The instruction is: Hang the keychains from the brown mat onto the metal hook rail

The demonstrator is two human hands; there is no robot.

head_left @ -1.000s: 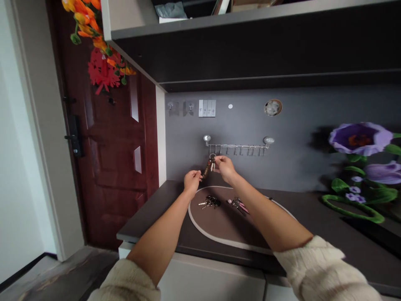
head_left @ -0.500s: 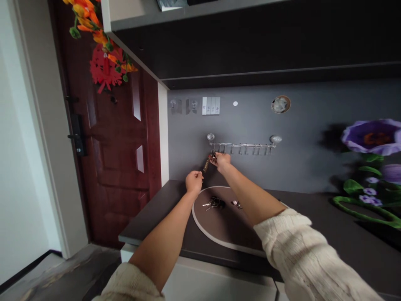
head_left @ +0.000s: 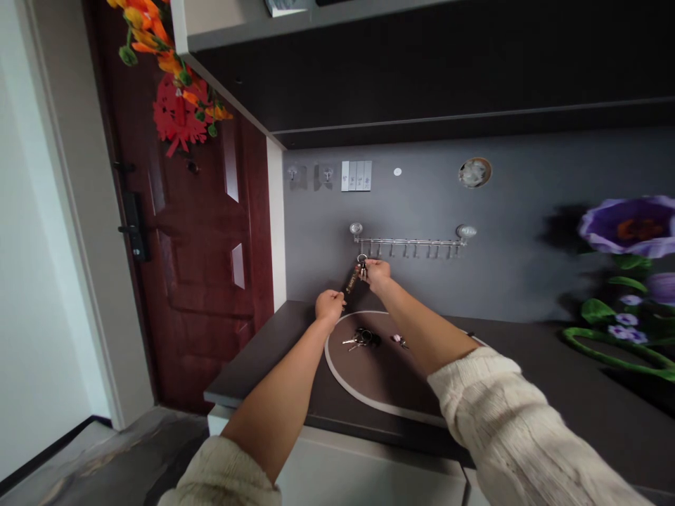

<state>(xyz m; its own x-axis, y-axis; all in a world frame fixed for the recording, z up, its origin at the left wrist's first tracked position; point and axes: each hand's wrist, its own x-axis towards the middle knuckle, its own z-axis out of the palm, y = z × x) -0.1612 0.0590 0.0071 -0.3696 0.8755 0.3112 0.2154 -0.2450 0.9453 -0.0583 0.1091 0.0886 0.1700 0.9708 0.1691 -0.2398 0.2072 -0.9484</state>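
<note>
Both my hands hold one bunch of keys (head_left: pixel 363 270) just under the left end of a metal hook rail (head_left: pixel 408 242) on the grey wall. My right hand (head_left: pixel 378 273) is closed, pinching the keys near their ring, which shows at the leftmost hook; whether it hangs on the hook I cannot tell. Lower left, my left hand (head_left: pixel 330 305) is closed on the end of the dark lettered strap (head_left: pixel 351 282) of that bunch. Below lie a second bunch of keys (head_left: pixel 361 339) and a small pinkish key charm (head_left: pixel 397 339), partly behind my right forearm.
A brown mat with a pale rim (head_left: pixel 363 399) lies on the dark counter (head_left: pixel 264 351). Overhead juts a dark shelf (head_left: pixel 422 77). Purple artificial flowers (head_left: pixel 630 228) stand at the right. Two clear wall hooks (head_left: pixel 327 175) and a dark red door (head_left: pixel 205 295) are to the left.
The key ring has come into clear view at the leftmost hook, above my right fingers. My right hand sits slightly lower against the rail. The strap stays stretched between both hands.
</note>
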